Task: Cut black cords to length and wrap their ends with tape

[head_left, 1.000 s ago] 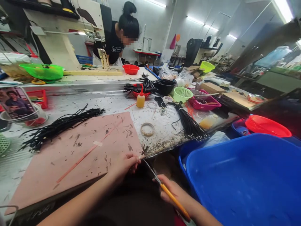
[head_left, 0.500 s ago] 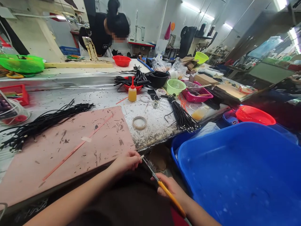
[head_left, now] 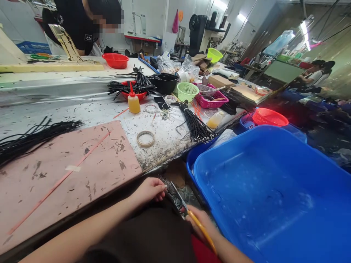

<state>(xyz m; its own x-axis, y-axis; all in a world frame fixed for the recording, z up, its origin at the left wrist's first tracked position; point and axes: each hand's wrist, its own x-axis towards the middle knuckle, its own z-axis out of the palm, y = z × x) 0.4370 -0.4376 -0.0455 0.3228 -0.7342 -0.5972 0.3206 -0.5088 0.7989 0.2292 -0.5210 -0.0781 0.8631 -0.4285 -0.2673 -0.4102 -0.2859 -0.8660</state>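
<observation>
Just past the table's front edge, my left hand [head_left: 150, 190] pinches a small whitish piece [head_left: 165, 186] between thumb and fingertips. Most of that piece is hidden by the fingers, so its kind is unclear. Lower right, my right hand [head_left: 197, 217] is closed around scissors with orange handles [head_left: 203, 231]. Their metal blades point up and left, a little apart from the left fingertips. Dark scraps lie below the blades. On the table nearby are a pink board [head_left: 93, 182] with a taped red strip [head_left: 59, 185] and a roll of tape [head_left: 145, 138].
A big blue tub [head_left: 263, 182] stands right of my hands. Bundled black cords with pale ends [head_left: 195, 122] lie at the table edge; more black cords [head_left: 35, 137] lie left. A glue bottle [head_left: 134, 102] and baskets stand behind. Across the table a person [head_left: 79, 29] bends forward.
The view has swung to the right. The scissor tips, earlier at the whitish piece, are now apart from it. Both hands keep their hold.
</observation>
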